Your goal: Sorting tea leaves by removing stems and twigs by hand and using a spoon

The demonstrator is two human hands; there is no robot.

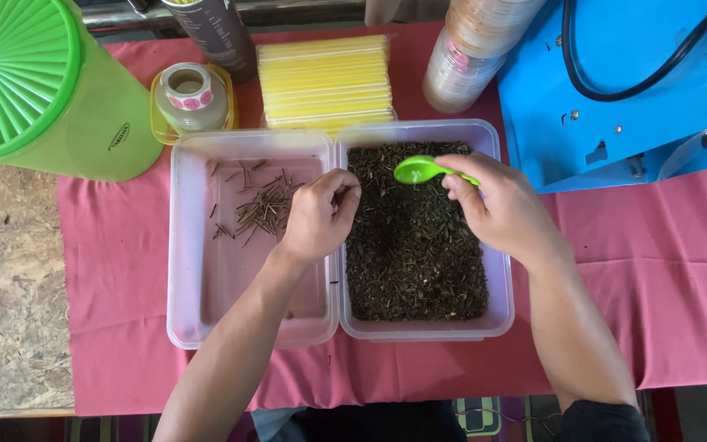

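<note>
Fingers of right hand (505, 209) clamp green spoon (421, 169); left hand (318, 214) fingers pinched together over dark leaves (415, 245)

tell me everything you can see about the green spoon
The green spoon is small, bright lime green and looks like glossy plastic. Its oval bowl points left and appears empty. The short handle runs right into the right hand, whose fingers pinch it and hide its end. It is held roughly level just above the dark loose leaves at the far end of the right clear tub; whether it touches the leaves cannot be told. The left hand is apart from it.
</note>
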